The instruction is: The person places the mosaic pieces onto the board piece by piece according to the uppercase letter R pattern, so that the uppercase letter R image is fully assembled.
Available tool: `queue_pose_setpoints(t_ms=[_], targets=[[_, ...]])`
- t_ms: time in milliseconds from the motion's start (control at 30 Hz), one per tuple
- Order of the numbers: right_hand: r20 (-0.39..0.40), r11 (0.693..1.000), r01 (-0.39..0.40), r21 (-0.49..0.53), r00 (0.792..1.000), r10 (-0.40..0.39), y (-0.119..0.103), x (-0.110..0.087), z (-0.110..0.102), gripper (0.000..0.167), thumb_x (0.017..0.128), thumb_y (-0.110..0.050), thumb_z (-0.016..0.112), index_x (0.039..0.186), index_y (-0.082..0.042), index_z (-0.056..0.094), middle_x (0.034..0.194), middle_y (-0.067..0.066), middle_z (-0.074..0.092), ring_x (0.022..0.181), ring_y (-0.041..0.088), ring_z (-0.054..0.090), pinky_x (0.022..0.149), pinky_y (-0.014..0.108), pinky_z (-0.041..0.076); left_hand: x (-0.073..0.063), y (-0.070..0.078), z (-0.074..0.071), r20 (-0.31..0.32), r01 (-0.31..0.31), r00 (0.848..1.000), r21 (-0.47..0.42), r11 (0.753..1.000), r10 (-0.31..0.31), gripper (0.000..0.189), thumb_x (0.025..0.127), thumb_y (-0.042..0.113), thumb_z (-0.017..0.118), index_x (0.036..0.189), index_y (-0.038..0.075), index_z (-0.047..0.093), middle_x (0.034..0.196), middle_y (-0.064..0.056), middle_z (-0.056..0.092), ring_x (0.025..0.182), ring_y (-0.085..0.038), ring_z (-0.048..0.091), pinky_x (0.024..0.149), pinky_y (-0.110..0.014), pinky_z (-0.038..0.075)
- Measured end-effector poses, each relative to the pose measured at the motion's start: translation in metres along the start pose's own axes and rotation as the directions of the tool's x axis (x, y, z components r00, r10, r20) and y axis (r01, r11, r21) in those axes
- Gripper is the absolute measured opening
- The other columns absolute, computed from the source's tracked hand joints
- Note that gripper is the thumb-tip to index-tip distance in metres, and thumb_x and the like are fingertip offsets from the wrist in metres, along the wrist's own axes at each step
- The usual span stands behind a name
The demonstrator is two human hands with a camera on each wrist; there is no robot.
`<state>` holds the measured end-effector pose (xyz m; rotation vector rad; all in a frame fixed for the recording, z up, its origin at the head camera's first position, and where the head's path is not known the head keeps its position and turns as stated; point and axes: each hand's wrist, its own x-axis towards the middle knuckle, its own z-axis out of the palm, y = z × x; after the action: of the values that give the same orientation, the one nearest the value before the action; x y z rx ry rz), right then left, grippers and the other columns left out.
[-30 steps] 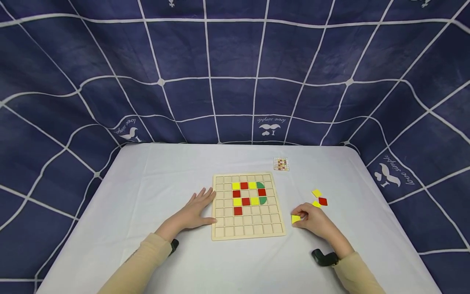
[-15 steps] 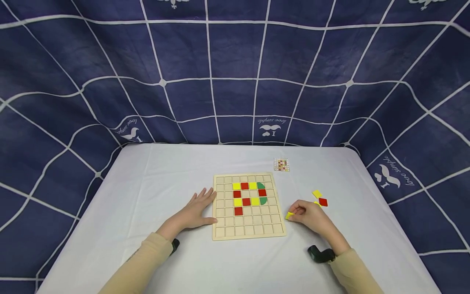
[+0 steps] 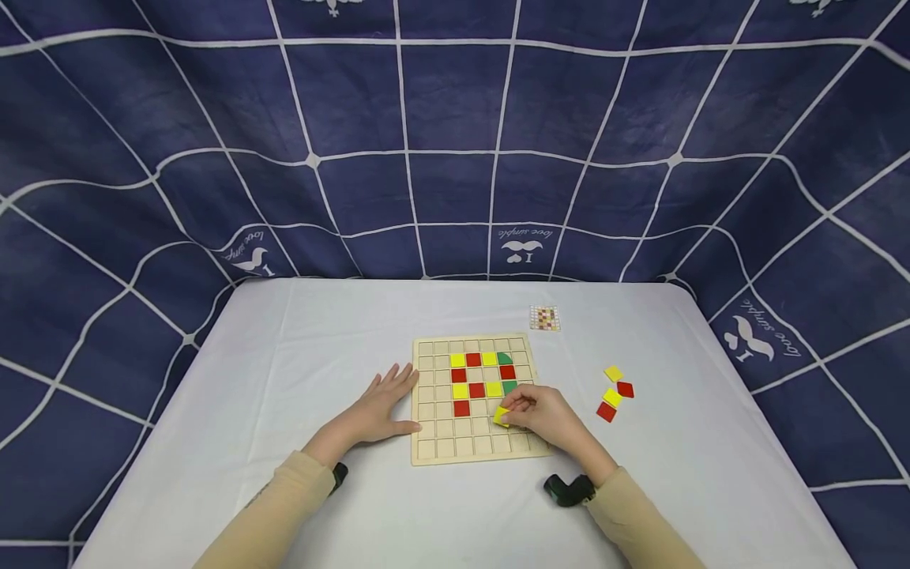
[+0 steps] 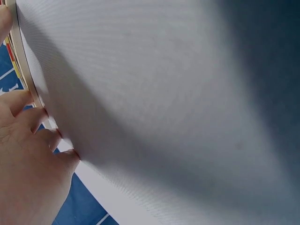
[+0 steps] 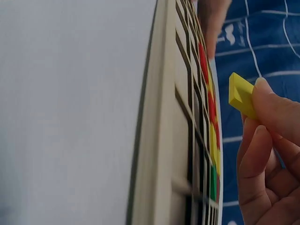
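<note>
A pale wooden grid board [image 3: 444, 450] lies on the white table, with red, yellow and green tiles set in several of its cells. My right hand [image 3: 543, 415] pinches a yellow square tile [image 3: 501, 416] between thumb and fingers, over the lower right part of the board. In the right wrist view that yellow tile [image 5: 241, 95] is tilted and held above the grid. With fingers spread, my left hand [image 3: 380, 405] rests at the board's left edge; the left wrist view shows its fingers [image 4: 40, 117] on the table beside that edge.
To the right of the board lie loose tiles: a yellow one [image 3: 614, 374], a red one [image 3: 626, 390], another yellow [image 3: 612, 397] and another red [image 3: 607, 412]. A small pattern card [image 3: 544, 318] lies behind the board. A dark blue checked cloth [image 3: 455, 190] surrounds the table.
My right hand has carried the yellow tile leftward from beside the board to over its cells. A red loose tile it had covered now shows. The left hand has stayed put.
</note>
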<state>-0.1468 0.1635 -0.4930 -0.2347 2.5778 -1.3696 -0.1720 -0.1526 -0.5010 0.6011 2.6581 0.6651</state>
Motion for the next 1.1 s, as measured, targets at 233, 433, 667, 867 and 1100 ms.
queue_pose_setpoints(t_ms=[233,433,667,867,1100], targets=[[0.027,0.999,0.046,0.004,0.999,-0.046,-0.015,0.008,0.03,0.011,0.079,-0.013,0.082,0.085,-0.014,0.073,0.073,-0.005,0.065,0.067,0.01,0.058,0.06,0.018,0.051,0.001,0.0,0.002,0.001,0.005,1.0,-0.009,1.0,-0.005,0.094,0.084,0.044,0.075,0.155,0.005,0.027,0.165,-0.013,0.016,0.154,-0.035,0.005,0.124,-0.056,0.005],[0.061,0.997,0.079,-0.024,0.995,-0.077,-0.023,0.013,0.045,0.008,0.08,-0.015,0.081,0.084,-0.016,0.074,0.072,-0.007,0.065,0.067,0.009,0.059,0.061,0.018,0.052,0.0,0.0,0.001,0.001,0.009,1.0,-0.006,1.0,-0.009,0.094,0.084,0.044,0.075,0.155,0.006,0.027,0.165,-0.012,0.017,0.154,-0.035,0.005,0.124,-0.055,0.006],[0.085,0.992,0.094,-0.083,0.993,-0.087,-0.026,0.018,0.052,0.007,0.081,-0.015,0.081,0.085,-0.015,0.075,0.072,-0.007,0.063,0.066,0.008,0.057,0.06,0.017,0.05,0.001,0.0,-0.001,0.007,0.007,1.0,-0.011,1.0,-0.007,0.094,0.084,0.044,0.075,0.156,0.006,0.027,0.165,-0.012,0.016,0.154,-0.035,0.005,0.124,-0.055,0.005],[0.069,0.985,0.094,-0.142,0.994,-0.085,-0.028,0.019,0.054,0.006,0.081,-0.015,0.081,0.085,-0.015,0.076,0.075,-0.007,0.059,0.067,0.007,0.055,0.06,0.017,0.048,0.001,0.001,-0.001,0.004,0.017,1.0,-0.001,1.0,-0.017,0.095,0.083,0.044,0.076,0.156,0.007,0.027,0.165,-0.011,0.017,0.154,-0.034,0.005,0.124,-0.055,0.006],[0.044,0.965,0.138,-0.223,0.99,-0.131,-0.031,0.017,0.056,0.006,0.081,-0.011,0.08,0.082,-0.014,0.074,0.076,-0.007,0.057,0.067,0.005,0.052,0.06,0.016,0.046,0.001,0.0,0.0,0.002,0.02,1.0,-0.007,1.0,-0.02,0.095,0.083,0.044,0.076,0.156,0.007,0.027,0.165,-0.011,0.017,0.154,-0.034,0.005,0.124,-0.055,0.006]])
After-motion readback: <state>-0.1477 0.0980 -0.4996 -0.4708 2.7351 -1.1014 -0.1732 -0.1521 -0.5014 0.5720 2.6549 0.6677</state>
